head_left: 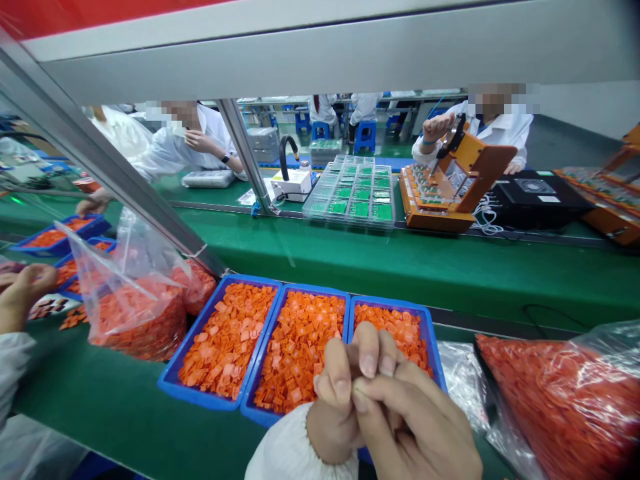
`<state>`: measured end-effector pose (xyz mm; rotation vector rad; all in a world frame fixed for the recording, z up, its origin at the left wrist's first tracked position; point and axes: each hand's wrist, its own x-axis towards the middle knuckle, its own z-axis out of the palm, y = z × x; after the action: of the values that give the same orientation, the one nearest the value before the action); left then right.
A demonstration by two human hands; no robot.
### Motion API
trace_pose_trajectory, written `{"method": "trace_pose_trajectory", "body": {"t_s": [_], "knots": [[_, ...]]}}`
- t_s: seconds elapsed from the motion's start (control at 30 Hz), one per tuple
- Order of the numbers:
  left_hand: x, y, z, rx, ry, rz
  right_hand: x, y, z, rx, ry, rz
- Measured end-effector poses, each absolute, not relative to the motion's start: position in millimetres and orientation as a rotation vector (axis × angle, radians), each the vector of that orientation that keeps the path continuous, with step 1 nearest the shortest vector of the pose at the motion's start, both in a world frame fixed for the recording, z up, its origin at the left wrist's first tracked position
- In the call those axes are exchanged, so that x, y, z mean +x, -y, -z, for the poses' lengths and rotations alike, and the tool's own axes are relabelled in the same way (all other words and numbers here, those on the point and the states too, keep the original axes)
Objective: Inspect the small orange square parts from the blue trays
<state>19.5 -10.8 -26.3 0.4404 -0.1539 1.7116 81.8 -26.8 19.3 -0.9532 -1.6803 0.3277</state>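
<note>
My left hand (336, 393), coming out of a white cuffed sleeve, meets my right hand (420, 420) in front of the blue trays. Both have curled fingers, with thumbs and fingertips pressed together. Whatever lies between the fingertips is hidden or too small to name. Behind them, the right tray (437, 350) holds small orange plastic pieces and is partly covered by my hands. Beside it stand the middle tray (261, 415) and the left tray (199, 395), both filled with similar flat orange pieces.
A clear bag of red-orange pieces (565, 393) lies at the right, another bag (137, 317) at the left. A metal post (150, 200) slants down beside the trays. Across the green bench are a partitioned box (350, 193), an orange fixture (450, 187) and co-workers. Another person's hand (30, 293) is at far left.
</note>
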Motion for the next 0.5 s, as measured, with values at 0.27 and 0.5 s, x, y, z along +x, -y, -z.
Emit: {"method": "trace_pose_trajectory", "body": {"t_s": [0.27, 0.5], "knots": [[17.0, 4.5, 33.3, 0.522, 0.172, -1.706, 82.9, 24.6, -21.9, -0.944, 1.69, -0.372], [22.2, 9.0, 25.0, 0.436, 0.201, -1.732, 85.5, 24.2, -21.8, -0.925, 1.73, -0.383]]}}
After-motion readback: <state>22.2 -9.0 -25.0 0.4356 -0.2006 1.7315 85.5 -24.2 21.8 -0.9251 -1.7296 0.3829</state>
